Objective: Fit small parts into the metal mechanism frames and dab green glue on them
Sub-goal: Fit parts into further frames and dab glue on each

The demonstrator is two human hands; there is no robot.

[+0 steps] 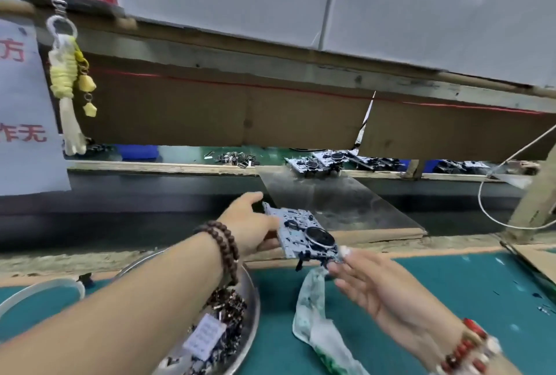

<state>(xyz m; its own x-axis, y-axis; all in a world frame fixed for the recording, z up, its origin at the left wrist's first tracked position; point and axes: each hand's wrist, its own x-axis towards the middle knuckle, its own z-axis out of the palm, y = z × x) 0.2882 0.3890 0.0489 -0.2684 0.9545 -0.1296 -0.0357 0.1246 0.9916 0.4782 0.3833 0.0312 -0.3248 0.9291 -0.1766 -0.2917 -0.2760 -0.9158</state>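
Two forearms reach in from the bottom edge, each wearing beads: a double loop of dark brown beads on the left wrist [225, 247] and red and pale beads on the right wrist [469, 350]. Between them one metal mechanism frame [304, 235] is held up, tilted, above the near edge of the bench and just in front of a clear sheet [346, 203] that slopes down from the far shelf. The left hand [254, 224] grips the frame's far left edge, thumb on top and fingers hidden beneath it. The right hand [373, 281] has its fingers mostly straight and relaxed, its fingertips pinching the frame's near right corner; the exact contact is blurred. One round dark disc sits on the frame's face. Under the right hand one crumpled plastic bag [313, 314] smeared with green lies on the green mat [451, 299]. One round metal tray [251, 308] under the left forearm holds a heap of small dark parts [227, 305], too many and too blurred to count, with a white slip on them. A clear ring-shaped rim [39, 287] at far left is cut off by the arm. On the far shelf at least three more frames [325, 161] lie, partly hidden behind brown cardboard [210, 110]. One yellow knotted charm [69, 74] hangs at upper left.
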